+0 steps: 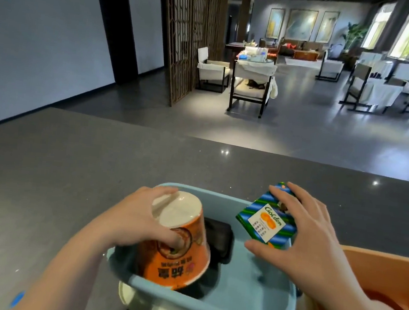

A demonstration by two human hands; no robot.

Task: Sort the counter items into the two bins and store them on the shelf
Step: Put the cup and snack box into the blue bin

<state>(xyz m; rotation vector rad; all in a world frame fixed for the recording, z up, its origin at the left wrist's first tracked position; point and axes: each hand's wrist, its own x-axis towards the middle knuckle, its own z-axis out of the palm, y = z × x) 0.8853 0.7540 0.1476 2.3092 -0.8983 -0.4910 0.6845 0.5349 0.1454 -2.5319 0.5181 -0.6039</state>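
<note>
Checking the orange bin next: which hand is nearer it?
Right. The right hand, holding the green box, is beside the orange bin; the left hand grips the noodle cup farther left.

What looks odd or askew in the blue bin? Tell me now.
The orange noodle cup is upside down in the blue bin, its white base facing up, held by the left hand. The green box in the right hand is tilted.

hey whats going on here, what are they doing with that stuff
A person is loading a blue bin on a grey counter. The left hand grips an upside-down orange noodle cup inside the bin, beside a dark item. The right hand holds a green-and-blue box above it. An orange bin sits to the right.
</note>
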